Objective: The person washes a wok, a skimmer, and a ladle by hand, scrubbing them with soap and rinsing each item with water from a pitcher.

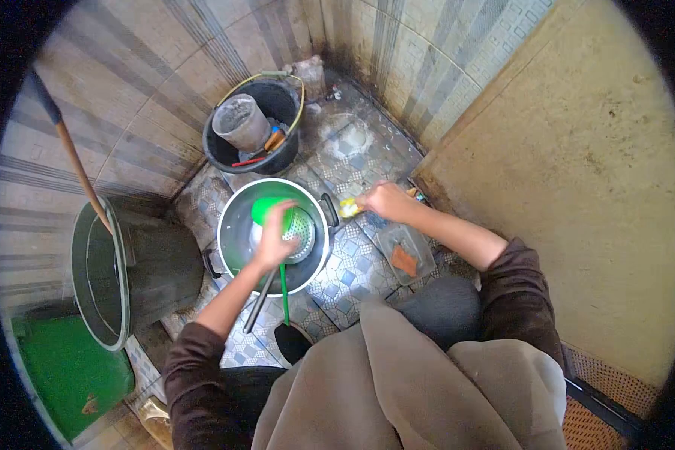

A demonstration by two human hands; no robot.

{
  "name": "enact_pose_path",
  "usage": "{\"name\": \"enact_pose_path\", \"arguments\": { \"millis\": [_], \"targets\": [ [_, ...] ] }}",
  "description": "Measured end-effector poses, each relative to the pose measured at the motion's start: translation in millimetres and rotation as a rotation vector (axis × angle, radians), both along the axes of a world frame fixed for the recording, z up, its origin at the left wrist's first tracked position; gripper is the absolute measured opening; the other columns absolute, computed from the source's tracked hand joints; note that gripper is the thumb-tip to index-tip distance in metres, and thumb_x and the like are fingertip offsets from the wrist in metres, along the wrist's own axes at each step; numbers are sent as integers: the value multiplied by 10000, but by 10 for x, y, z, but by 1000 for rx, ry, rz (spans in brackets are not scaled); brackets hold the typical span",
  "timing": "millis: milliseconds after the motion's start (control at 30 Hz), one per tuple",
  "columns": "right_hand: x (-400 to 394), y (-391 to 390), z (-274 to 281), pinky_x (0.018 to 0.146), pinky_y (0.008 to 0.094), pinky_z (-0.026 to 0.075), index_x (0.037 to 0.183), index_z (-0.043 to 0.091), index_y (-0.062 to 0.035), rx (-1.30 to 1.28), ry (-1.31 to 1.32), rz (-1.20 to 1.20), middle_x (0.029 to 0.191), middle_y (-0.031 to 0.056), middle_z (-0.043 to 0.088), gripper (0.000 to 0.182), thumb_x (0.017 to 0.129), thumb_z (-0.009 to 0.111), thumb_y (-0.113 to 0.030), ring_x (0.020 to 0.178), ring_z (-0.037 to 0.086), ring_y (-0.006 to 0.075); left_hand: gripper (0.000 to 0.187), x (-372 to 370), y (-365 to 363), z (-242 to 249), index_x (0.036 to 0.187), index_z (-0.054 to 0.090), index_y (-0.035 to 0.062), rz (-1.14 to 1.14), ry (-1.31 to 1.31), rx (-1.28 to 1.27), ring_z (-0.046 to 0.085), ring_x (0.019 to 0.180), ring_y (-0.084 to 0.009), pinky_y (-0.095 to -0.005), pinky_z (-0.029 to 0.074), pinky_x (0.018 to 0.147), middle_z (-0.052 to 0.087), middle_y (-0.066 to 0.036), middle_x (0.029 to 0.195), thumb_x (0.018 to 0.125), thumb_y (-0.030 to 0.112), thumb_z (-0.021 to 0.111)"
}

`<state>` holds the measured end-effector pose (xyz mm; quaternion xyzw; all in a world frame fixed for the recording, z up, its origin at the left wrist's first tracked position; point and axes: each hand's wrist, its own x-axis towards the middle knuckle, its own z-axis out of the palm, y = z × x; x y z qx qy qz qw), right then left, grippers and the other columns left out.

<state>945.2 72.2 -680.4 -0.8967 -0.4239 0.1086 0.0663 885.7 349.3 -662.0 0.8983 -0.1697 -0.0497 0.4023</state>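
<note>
A large metal pot [236, 219] stands on the tiled floor with a green cup or bowl [262, 208] and a perforated ladle [302, 229] inside. My left hand [275, 236] is over the pot, its fingers against the green item; motion blurs them and their grip is unclear. Right of the pot's handle, my right hand [382, 202] is closed around a yellow and white sponge [349, 208]. A dark handle and a green handle [284, 296] lean over the pot's near rim.
A black bucket [281, 161] holding a grey container [241, 123] stands behind the pot. At left is a large dark tub [157, 262] with a stick. A clear tray [424, 259] with an orange-brown piece lies at right. A tan panel [570, 187] borders the right side.
</note>
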Motion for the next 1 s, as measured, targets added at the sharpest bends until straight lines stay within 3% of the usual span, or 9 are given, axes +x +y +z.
{"name": "enact_pose_path", "arguments": {
  "millis": [100, 200, 267, 333, 400, 600, 700, 767, 1000],
  "targets": [
    [-125, -52, 155, 625, 372, 424, 765, 536, -76, 469, 84, -95, 693, 89, 574, 112, 724, 495, -172, 623, 563, 266, 650, 23, -956, -189, 1135, 362, 40, -131, 261, -379, 395, 1040, -194, -307, 289, 904, 431, -109, 1097, 601, 180, 705],
    [-268, -246, 71, 649, 373, 431, 853, 543, -53, 742, 77, -349, 700, 105, 565, 210, 702, 572, -197, 673, 554, 293, 268, 69, -1257, -500, 990, 481, -12, 120, 476, -465, 498, 835, -105, -243, 381, 756, 551, -52, 891, 784, 151, 538],
    [-483, -557, -180, 670, 363, 442, 913, 541, -58, 747, -166, -654, 760, 124, 573, 308, 695, 587, -270, 709, 557, 292, 238, -13, -1291, -581, 975, 485, -38, 123, 574, -459, 515, 815, -94, -234, 394, 736, 569, -62, 887, 821, 142, 487],
    [-876, -878, -662, 686, 366, 448, 931, 537, -60, 157, -54, -1071, 836, 163, 564, 304, 722, 549, -280, 740, 559, 306, 222, -193, -1270, -940, 988, 482, -39, 214, 502, -741, 513, 818, -84, -226, 397, 734, 561, -61, 931, 839, 124, 451],
    [-1097, -1070, -1044, 651, 392, 450, 910, 533, -18, -215, 531, -677, 790, 171, 567, 349, 713, 557, -305, 727, 558, 333, 213, -283, -1228, -986, 985, 486, -28, 243, 520, -764, 511, 834, -92, -230, 391, 754, 560, -60, 941, 839, 123, 447],
    [-986, -596, -1074, 656, 358, 460, 929, 508, -16, 156, 339, -954, 865, 217, 544, 199, 768, 458, -121, 781, 546, 353, 228, -282, -1259, -853, 1036, 456, 28, 339, 702, -935, 511, 846, -111, -248, 390, 785, 547, -40, 958, 869, 162, 377],
    [-916, -441, -827, 618, 315, 470, 943, 492, 6, 727, -11, -789, 883, 169, 568, 218, 771, 507, -129, 769, 576, 273, 221, -290, -1380, -918, 1041, 444, 37, 353, 639, -888, 510, 847, -111, -251, 398, 776, 541, -45, 959, 869, 156, 377],
    [-948, -364, -775, 601, 279, 469, 970, 485, 14, 1273, 1160, -874, 889, 105, 580, 276, 753, 573, -132, 736, 577, 165, 214, -309, -1414, -1010, 1038, 438, 37, 341, 654, -907, 506, 852, -109, -251, 400, 771, 535, -47, 965, 868, 153, 378],
    [-1210, -353, -1087, 693, 248, 453, 934, 546, 32, 1256, 1166, -852, 859, 75, 598, 244, 717, 610, -60, 761, 569, 121, 354, -453, -1508, -1028, 1004, 438, 7, 266, 660, -771, 530, 873, -133, -271, 426, 772, 551, -74, 976, 699, 15, 617]
  ]
}}
